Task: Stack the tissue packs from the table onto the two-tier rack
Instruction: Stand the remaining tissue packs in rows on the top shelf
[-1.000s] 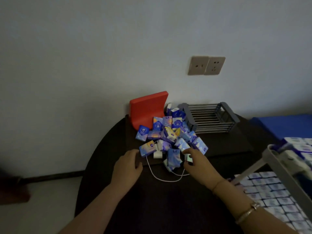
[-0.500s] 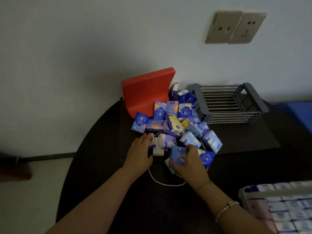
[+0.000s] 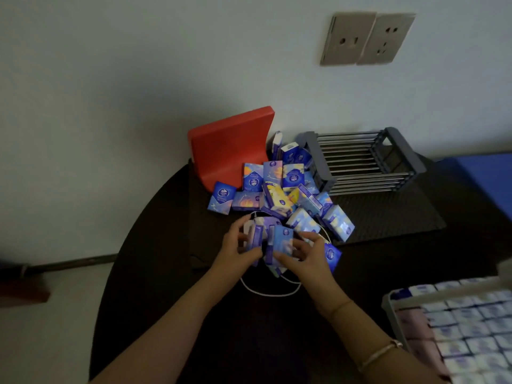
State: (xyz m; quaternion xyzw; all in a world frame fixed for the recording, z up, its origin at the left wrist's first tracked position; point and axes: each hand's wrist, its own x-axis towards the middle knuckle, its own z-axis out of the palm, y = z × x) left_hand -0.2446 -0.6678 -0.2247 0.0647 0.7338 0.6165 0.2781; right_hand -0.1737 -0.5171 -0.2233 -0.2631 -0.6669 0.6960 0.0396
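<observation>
Both hands have come up off the table since half a second ago and closed in on each other: left hand [image 3: 238, 250] now grips a couple of upright packs [image 3: 256, 239] by their edges, fingers curled round them, and right hand [image 3: 304, 254] pinches a blue pack [image 3: 282, 242] pressed against those, thumb on its face. Earlier the hands lay flat on the pile. Pile [image 3: 279, 189] of loose packs sits on the dark table [image 3: 155, 273] between the red board [image 3: 230, 151] and the grey wire basket [image 3: 360, 162]; packs are blue-purple with a round white logo, print too small and dim to read. White cable [image 3: 270, 292] loops below the hands, its far end hidden under them and the pile. Rack [image 3: 388, 299] is at lower right, cut off by the frame edge, top tier already filled with rows of packs [image 3: 465, 322], blurred. Lower tier not visible. Two wall sockets [image 3: 367, 37] above. Bracelet [image 3: 379, 353] on the right wrist. Scene is dark; exact count of held packs hard to make out.
</observation>
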